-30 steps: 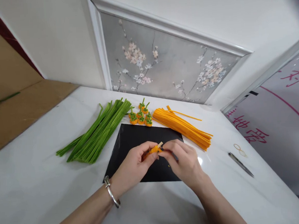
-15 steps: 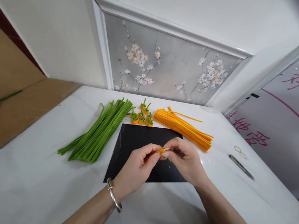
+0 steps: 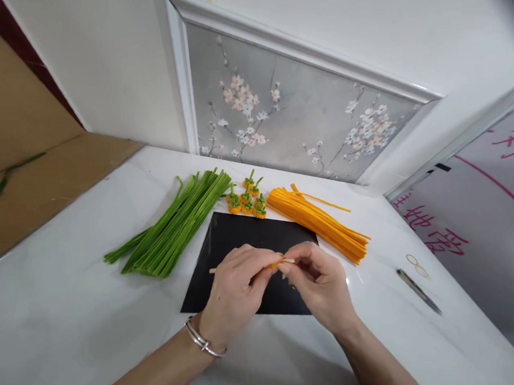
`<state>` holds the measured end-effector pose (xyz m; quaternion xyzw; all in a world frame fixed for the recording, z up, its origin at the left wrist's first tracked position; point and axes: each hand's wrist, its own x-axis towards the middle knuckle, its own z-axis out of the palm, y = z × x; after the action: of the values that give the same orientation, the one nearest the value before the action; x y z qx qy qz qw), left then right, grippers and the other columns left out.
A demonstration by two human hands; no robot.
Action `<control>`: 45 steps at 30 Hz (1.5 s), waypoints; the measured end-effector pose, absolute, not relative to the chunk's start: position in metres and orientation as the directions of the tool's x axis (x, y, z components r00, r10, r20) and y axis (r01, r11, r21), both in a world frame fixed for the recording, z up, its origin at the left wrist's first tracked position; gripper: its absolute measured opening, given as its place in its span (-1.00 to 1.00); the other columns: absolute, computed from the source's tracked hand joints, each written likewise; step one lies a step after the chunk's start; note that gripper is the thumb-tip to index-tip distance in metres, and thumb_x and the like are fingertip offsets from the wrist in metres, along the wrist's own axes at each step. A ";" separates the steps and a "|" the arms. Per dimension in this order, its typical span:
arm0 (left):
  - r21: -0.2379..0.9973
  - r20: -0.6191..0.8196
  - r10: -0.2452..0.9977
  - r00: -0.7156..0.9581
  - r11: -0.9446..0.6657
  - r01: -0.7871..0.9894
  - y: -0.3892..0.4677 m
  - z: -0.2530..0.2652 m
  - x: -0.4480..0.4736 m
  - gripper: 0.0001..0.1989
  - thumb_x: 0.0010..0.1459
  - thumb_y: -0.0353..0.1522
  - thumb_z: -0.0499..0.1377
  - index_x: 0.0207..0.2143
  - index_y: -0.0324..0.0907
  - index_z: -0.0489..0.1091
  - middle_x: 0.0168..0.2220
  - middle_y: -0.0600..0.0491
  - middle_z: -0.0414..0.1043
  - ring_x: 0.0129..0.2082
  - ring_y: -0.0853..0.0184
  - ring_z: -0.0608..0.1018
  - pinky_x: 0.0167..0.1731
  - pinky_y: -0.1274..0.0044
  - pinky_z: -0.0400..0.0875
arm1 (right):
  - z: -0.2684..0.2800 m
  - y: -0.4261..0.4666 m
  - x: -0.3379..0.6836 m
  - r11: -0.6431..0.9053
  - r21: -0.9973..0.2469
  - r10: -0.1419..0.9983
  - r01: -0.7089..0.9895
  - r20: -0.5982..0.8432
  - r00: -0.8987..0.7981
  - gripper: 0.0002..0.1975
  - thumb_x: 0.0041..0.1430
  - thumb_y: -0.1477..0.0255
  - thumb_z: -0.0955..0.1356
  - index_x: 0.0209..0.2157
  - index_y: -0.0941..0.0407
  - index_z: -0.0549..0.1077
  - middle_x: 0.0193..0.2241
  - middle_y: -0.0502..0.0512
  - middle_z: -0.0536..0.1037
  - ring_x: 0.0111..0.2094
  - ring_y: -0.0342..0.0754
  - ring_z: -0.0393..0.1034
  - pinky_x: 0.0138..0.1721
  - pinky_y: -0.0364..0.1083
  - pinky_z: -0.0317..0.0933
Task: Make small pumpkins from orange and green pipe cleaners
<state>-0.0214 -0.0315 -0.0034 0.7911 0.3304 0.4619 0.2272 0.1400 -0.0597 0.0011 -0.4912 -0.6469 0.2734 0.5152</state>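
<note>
Above the black mat (image 3: 229, 232), my left hand (image 3: 241, 281) is closed around a thin pale wooden stick (image 3: 289, 260), whose far end pokes out to the left of the hand. A short bit of orange pipe cleaner (image 3: 273, 266) is around or against the stick at the left fingertips; most of it is hidden. My right hand (image 3: 322, 279) pinches at the same spot, thumb and forefinger together by the stick's right end. Fingers cover exactly what the right hand grips, seemingly the orange pipe cleaner.
A bundle of green pipe cleaners (image 3: 176, 230) lies left of the mat, an orange bundle (image 3: 318, 223) right. Several small orange-and-green twisted pieces (image 3: 246, 199) stand behind it. A slim metallic tool (image 3: 417, 291) and thin yellowish loops (image 3: 417, 266) lie far right, near a whiteboard (image 3: 486, 200).
My left hand has rolled over, back upward, and the stick's left end now shows beyond it. The right fingers stay close by the stick's tip. The view has shifted slightly.
</note>
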 end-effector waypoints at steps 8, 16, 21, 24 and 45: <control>0.677 0.299 0.717 0.629 -0.624 0.390 -0.019 0.007 -0.031 -0.80 0.27 -0.41 0.02 -0.37 -0.18 0.40 -0.45 0.11 0.43 -0.46 0.40 0.44 -0.45 0.58 0.26 | 0.004 -0.051 0.158 0.581 -0.679 0.802 0.448 0.570 -0.177 -0.91 0.15 0.53 0.38 -0.39 0.07 0.41 -0.44 0.00 0.49 -0.41 -0.12 0.40 -0.41 -0.13 0.28; 0.599 0.424 0.711 0.562 -0.685 0.415 -0.024 -0.003 -0.027 -0.81 0.28 -0.42 0.02 -0.37 -0.19 0.38 -0.47 0.11 0.39 -0.45 0.40 0.41 -0.42 0.58 0.26 | 0.001 -0.051 0.155 0.578 -0.666 0.796 0.471 0.588 -0.145 -0.91 0.13 0.53 0.40 -0.37 0.08 0.40 -0.43 -0.01 0.47 -0.42 -0.13 0.39 -0.41 -0.14 0.27; 0.542 0.527 0.685 0.503 -0.726 0.423 -0.026 -0.011 -0.024 -0.80 0.31 -0.39 0.00 -0.31 -0.19 0.40 -0.44 0.07 0.43 -0.43 0.37 0.44 -0.40 0.56 0.30 | -0.004 -0.053 0.155 0.565 -0.686 0.803 0.459 0.586 -0.111 -0.91 0.14 0.54 0.38 -0.37 0.09 0.38 -0.41 -0.01 0.47 -0.42 -0.16 0.38 -0.39 -0.16 0.28; 0.524 0.552 0.682 0.479 -0.731 0.437 -0.027 -0.014 -0.024 -0.82 0.30 -0.41 0.00 -0.26 -0.19 0.40 -0.42 0.06 0.46 -0.42 0.37 0.45 -0.40 0.55 0.31 | -0.008 -0.054 0.151 0.525 -0.724 0.827 0.446 0.558 -0.069 -0.92 0.15 0.54 0.37 -0.36 0.09 0.39 -0.42 -0.02 0.47 -0.42 -0.17 0.36 -0.39 -0.18 0.27; 0.981 0.001 0.754 0.656 0.128 -0.148 -0.028 0.007 -0.020 -0.73 0.26 -0.20 0.04 -0.08 -0.15 0.27 -0.52 0.17 0.29 -0.66 0.54 0.08 -0.67 0.63 -0.07 | 0.005 -0.049 0.154 0.283 -0.959 0.958 0.012 0.283 -0.040 -0.84 0.16 0.40 0.38 -0.19 0.05 0.43 -0.43 -0.05 0.43 -0.51 -0.23 0.32 -0.49 -0.23 0.28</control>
<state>-0.0199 -0.0276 0.0071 0.5773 0.2626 0.3207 0.7035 0.1544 -0.0490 0.0047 -0.4181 -0.5801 0.4285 0.5523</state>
